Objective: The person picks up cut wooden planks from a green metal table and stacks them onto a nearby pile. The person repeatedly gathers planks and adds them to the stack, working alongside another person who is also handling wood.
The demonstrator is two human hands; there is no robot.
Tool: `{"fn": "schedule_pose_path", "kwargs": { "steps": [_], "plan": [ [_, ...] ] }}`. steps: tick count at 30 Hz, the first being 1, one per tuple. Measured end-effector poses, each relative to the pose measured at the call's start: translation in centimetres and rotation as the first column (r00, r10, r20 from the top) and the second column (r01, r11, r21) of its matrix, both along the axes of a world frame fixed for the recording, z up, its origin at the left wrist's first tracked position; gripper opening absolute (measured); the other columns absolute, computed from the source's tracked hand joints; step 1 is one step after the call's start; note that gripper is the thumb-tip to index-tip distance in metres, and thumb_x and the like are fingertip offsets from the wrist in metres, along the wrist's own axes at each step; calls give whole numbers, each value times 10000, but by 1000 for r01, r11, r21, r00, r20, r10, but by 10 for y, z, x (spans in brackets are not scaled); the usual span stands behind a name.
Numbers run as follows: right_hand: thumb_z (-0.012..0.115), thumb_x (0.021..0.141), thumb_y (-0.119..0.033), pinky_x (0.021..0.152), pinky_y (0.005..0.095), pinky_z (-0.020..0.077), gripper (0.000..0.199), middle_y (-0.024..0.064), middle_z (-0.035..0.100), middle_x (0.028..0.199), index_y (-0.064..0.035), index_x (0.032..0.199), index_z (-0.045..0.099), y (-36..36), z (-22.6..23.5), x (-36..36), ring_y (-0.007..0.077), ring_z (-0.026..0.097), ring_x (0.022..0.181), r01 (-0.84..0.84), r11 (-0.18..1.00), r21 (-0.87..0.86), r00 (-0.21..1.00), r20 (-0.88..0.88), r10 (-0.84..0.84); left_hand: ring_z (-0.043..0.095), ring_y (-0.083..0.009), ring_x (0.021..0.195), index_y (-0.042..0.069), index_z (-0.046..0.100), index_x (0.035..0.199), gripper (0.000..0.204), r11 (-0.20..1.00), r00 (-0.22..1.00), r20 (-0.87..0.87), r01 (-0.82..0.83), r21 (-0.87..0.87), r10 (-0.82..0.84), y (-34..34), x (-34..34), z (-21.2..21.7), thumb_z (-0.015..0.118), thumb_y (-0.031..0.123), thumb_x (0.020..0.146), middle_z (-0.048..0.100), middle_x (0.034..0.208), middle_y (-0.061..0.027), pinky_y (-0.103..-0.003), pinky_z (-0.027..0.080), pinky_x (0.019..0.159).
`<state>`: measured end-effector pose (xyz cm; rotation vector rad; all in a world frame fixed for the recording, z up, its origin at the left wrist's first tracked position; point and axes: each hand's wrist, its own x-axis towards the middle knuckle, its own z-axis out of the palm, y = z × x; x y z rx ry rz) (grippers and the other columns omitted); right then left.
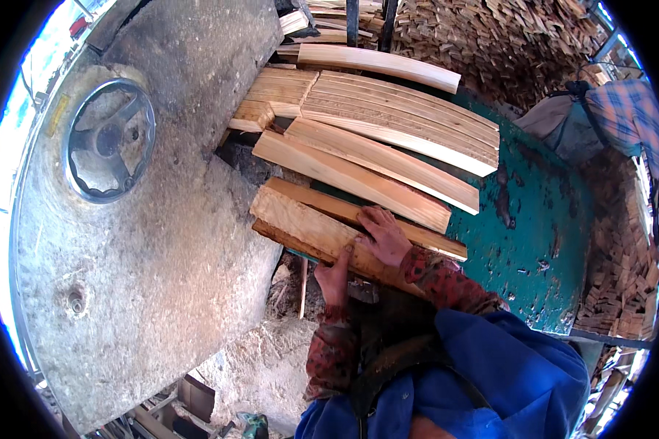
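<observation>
A thick wooden board point(307, 223) with a rough, bark-brown near edge lies closest to me. My left hand point(334, 279) grips its near edge; the thumb presses on that edge, and the other fingers are hidden below. My right hand point(385, 237) is closed over the far side of the same board, with its fingertips against a narrower board point(321, 204) just behind. Beyond these lie two pale boards, one nearer point(351, 179) and one farther point(384, 162), both roughly parallel to the one I hold.
Behind the loose boards sits a tight row of planks point(410, 110), with a single plank point(381, 66) farther back. They rest on a worn green table point(520, 241). A large metal panel with a handwheel point(110, 139) stands at left. Heaped wood pieces point(490, 36) fill the back.
</observation>
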<state>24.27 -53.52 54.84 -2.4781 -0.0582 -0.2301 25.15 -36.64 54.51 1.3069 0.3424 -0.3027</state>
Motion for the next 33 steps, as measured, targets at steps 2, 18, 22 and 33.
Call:
{"fn": "schedule_pose_path", "kwargs": {
  "steps": [2, 18, 22, 33],
  "plan": [
    [647, 891, -301, 1092, 498, 340, 519, 231, 467, 1360, -9, 1303, 527, 1, 3, -1, 427, 416, 1278, -1, 1000, 1, 1000, -13, 1, 612, -171, 981, -109, 595, 1195, 529, 1000, 1000, -7, -5, -4, 5, 1, -1, -1, 820, 159, 799, 658, 1144, -125, -308, 516, 857],
    [649, 890, -304, 1072, 483, 362, 502, 220, 487, 1332, -9, 1284, 551, 3, 12, -2, 409, 443, 1246, 16, 999, -40, 999, 33, -15, 604, -185, 1022, -78, 561, 1257, 579, 998, 999, 3, 48, 35, -48, 7, 0, -19, 818, 169, 801, 634, 1186, -105, -321, 501, 883],
    [652, 887, -311, 1074, 481, 358, 510, 221, 482, 1335, 1, 1278, 551, 2, 3, -1, 408, 435, 1254, 13, 999, -37, 999, 37, -12, 606, -183, 990, -119, 600, 1192, 543, 1000, 1000, -5, 4, 10, -4, 4, -2, -17, 817, 172, 788, 659, 1154, -133, -314, 507, 873],
    [660, 887, -329, 1109, 485, 322, 538, 224, 462, 1370, 5, 1292, 543, 2, 2, -2, 413, 402, 1292, 10, 1000, -9, 1000, 20, -10, 615, -173, 975, -111, 607, 1177, 535, 1000, 1000, 22, -8, 8, 8, 6, 0, -32, 836, 141, 765, 669, 1126, -124, -313, 516, 868]
  ]
}}
